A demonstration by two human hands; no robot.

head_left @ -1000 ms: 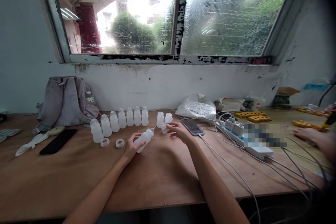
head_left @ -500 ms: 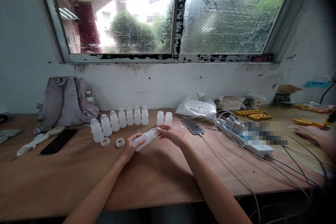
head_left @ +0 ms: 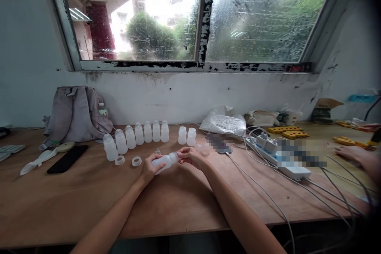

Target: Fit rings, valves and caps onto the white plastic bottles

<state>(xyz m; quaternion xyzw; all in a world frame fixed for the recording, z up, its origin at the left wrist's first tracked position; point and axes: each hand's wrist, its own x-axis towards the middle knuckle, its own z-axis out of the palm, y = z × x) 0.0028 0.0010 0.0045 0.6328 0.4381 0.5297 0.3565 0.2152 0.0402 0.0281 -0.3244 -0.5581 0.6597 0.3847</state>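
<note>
Brown wooden tabletop (head_left: 89, 210) under a streaked window (head_left: 166, 35); grey backpack (head_left: 74, 113) against the wall. Held bottle (head_left: 165, 162): frosted, waisted, lying aslant above the near middle of the tabletop, top end toward the right hand (head_left: 193, 158). Left hand (head_left: 149, 170): grip wrapped round the body, thumb on the near side. Right hand: fingertips pinched on the clear cap (head_left: 175, 156) at the top end.

Handling, judged by eye: light, thin plastic, fairly stiff with slight give; smooth wall could slip or roll. Best held at the waist; cap by its sides, lightly, as it looks thin.

Containers: seven capped bottles (head_left: 130, 138) upright in a row behind; two bottles without caps (head_left: 187, 136) upright, to their right. Contents cannot be made out through the frosting. Two pale rings (head_left: 136, 161) (head_left: 119, 160) lie near the row, apart from each other.
</note>
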